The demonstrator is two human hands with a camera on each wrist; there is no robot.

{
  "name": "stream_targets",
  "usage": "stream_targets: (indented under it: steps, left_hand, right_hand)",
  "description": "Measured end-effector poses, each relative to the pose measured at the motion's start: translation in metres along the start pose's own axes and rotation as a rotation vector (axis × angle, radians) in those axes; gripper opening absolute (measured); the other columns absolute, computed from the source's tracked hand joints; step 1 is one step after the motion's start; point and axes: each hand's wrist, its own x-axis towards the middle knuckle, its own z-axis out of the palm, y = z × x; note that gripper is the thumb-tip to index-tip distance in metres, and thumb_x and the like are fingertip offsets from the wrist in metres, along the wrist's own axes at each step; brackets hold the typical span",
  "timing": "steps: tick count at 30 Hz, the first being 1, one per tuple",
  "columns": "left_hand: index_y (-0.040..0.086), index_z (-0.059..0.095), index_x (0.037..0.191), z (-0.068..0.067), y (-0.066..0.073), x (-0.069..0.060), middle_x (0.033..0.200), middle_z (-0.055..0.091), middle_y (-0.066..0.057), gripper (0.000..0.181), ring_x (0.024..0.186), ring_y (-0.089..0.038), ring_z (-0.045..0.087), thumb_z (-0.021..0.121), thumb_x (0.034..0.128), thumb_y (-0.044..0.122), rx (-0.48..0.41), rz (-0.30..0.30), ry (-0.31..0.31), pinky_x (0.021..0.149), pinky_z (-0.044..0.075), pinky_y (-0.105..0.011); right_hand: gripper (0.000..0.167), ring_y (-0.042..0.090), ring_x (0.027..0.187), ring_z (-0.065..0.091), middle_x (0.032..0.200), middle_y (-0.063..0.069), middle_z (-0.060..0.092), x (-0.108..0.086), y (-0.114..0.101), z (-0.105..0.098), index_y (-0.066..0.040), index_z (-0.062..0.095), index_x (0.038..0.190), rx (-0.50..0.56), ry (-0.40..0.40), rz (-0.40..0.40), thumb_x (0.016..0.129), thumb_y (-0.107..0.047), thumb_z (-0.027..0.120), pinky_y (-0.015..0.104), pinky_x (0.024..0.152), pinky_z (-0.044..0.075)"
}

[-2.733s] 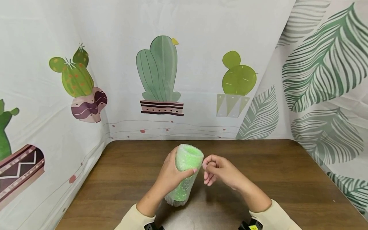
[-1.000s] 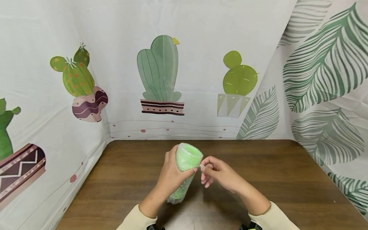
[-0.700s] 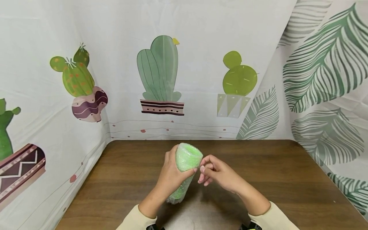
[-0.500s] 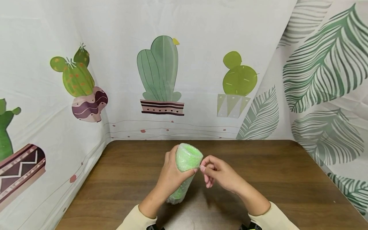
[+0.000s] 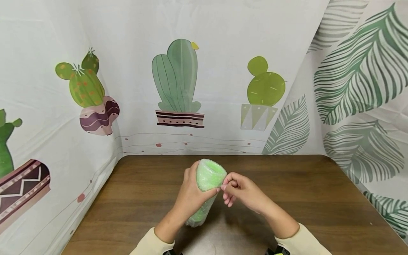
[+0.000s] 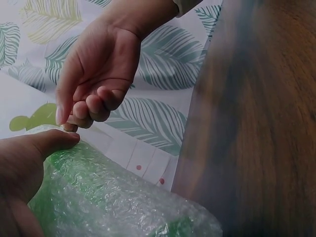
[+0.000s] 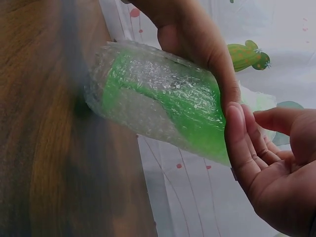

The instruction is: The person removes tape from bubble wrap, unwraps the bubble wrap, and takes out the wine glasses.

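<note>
A green cylinder-shaped item in clear bubble wrap [image 5: 208, 177] leans upright over the table. My left hand [image 5: 188, 196] grips its side, the thumb lying across the front below the rim; the far fingers are hidden behind it. Beside that thumb tip, my right hand [image 5: 243, 191] has thumb and index finger closed together at the wrap's right edge. A thin clear strip, wrap or tape, seems pinched there but is too small to make out. The right wrist view shows the bubble wrap [image 7: 163, 94] lengthwise, with the right fingertips [image 7: 236, 116] touching the left thumb.
The brown wooden table [image 5: 302, 198] lies under both hands. A white cloth [image 5: 220, 42] printed with cacti and leaves hangs behind the table and along its sides.
The wrapped cylinder has shifted slightly right and turned a little. The right fingertips, looser and lower about 0.7 s ago, have pinched again and now lie closer to the left thumb.
</note>
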Motion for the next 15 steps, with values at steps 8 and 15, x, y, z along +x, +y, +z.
stream_targets:
  steps: [8, 15]
  left_hand:
    - [0.027, 0.015, 0.162, 0.0005, -0.0006, 0.0002, 0.141, 0.047, -0.015, 0.118, 0.110, -0.028, 0.059, 0.087, 0.0707, 0.050, 0.024, 0.008, -0.040, 0.087, 0.053, -0.047]
    - [0.031, 0.006, 0.163, -0.0035, -0.0025, 0.0025, 0.149, 0.044, -0.017, 0.110, 0.121, -0.032, 0.056, 0.078, 0.0803, 0.040, -0.006, 0.031, -0.119, 0.095, 0.051, -0.052]
  right_hand:
    - [0.023, 0.024, 0.077, 0.073, 0.089, 0.022, 0.068, 0.0007, -0.0004, 0.0005, 0.014, 0.049, 0.109, -0.013, -0.003, -0.023, 0.104, -0.009, 0.052, 0.042, 0.068, 0.062]
    - [0.024, 0.027, 0.080, 0.074, 0.092, 0.030, 0.066, 0.0006, -0.0002, -0.0037, 0.015, 0.049, 0.113, -0.027, 0.000, -0.028, 0.104, -0.008, 0.051, 0.044, 0.071, 0.062]
